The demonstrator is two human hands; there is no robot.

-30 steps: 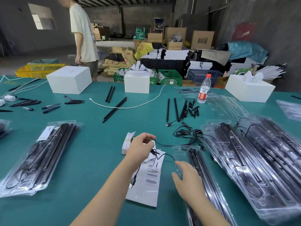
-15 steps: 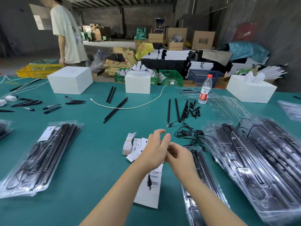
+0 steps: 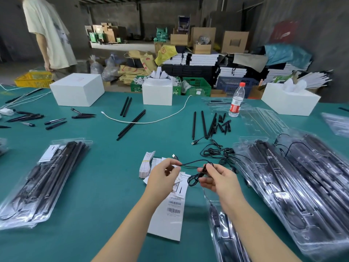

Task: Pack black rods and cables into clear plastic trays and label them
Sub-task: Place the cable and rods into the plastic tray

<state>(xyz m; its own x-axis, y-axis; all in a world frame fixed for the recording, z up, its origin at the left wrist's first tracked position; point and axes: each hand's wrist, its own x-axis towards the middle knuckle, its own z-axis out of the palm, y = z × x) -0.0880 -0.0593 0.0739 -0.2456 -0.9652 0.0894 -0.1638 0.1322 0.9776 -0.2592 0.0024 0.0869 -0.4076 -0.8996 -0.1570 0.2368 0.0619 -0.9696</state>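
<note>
While both our left hand (image 3: 164,175) and right hand (image 3: 219,178) pinch the cable (image 3: 196,172), we coil it, next needing the near tray (image 3: 224,233).

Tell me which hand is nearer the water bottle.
Right. The right hand holds the cable below the water bottle, slightly to its left; the left hand pinches the cable farther left.

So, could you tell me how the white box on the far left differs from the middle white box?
The far-left white box is wider and closed on top; the middle white box is narrower, with white pieces poking out of its top. Both stand on the green table.
</note>
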